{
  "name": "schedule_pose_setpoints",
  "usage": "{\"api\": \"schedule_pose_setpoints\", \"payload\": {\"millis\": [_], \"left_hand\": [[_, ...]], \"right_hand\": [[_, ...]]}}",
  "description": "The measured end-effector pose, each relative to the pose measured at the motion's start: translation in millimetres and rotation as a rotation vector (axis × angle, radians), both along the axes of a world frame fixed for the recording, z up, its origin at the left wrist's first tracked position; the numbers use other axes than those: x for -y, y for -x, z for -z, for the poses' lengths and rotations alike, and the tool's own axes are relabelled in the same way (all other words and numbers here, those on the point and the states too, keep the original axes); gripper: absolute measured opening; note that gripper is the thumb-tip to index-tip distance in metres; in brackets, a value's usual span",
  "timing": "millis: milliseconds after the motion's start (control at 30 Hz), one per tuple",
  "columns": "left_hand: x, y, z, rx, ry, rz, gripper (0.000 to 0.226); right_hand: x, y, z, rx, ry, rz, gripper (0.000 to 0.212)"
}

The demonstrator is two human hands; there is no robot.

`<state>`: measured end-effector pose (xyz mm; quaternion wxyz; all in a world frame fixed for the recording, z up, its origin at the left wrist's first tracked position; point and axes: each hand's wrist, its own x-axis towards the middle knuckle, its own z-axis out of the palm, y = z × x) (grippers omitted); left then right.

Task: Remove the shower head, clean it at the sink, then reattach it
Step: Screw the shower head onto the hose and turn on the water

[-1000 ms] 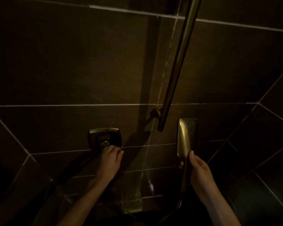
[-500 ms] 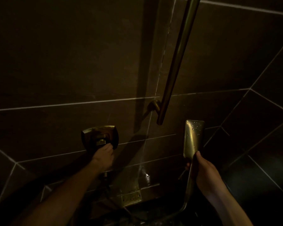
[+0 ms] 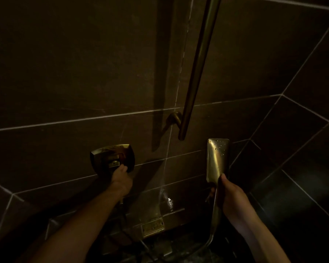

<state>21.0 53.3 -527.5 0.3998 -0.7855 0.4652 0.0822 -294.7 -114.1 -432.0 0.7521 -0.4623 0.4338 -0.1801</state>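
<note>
since the earlier frame the left hand (image 3: 122, 179) has crept a little higher on the valve (image 3: 112, 158), and the shower head (image 3: 217, 158) has shifted slightly left, nearer the foot of the rail (image 3: 196, 73).

head view: dim tiled shower corner. left hand at the lower edge of the brass wall valve, its fingers (image 3: 124, 168) curled closed against the small lever at the valve's centre; whether they pinch the lever cannot be told. right hand (image 3: 230, 194) wrapped around the handle of the shower head, thumb lying up the handle's near side, fingers closed on it. shower head held upright, off its holder, just below and to the right of the rail's lower end, apart from it; water drops on its brass back. hose (image 3: 214, 224) running down from the handle and curving left toward the floor. thin stream of water (image 3: 165, 168) falling along the wall between valve and shower head, splashing above a small brass plate (image 3: 152, 227) near the wall's base.
</note>
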Motion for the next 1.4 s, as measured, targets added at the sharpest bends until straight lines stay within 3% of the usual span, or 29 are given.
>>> {"api": "schedule_pose_setpoints", "payload": {"millis": [333, 567, 1400], "left_hand": [[-8, -10, -19, -0.208, 0.242, -0.037, 0.033], [-11, -13, -22, -0.252, 0.224, -0.044, 0.044], [-19, -18, 1, -0.252, 0.284, -0.039, 0.044]], "right_hand": [[-4, 14, 20, 0.078, -0.025, 0.058, 0.045], [-1, 16, 31, 0.128, -0.066, 0.125, 0.041], [-9, 29, 46, 0.087, -0.015, 0.145, 0.041]]}}
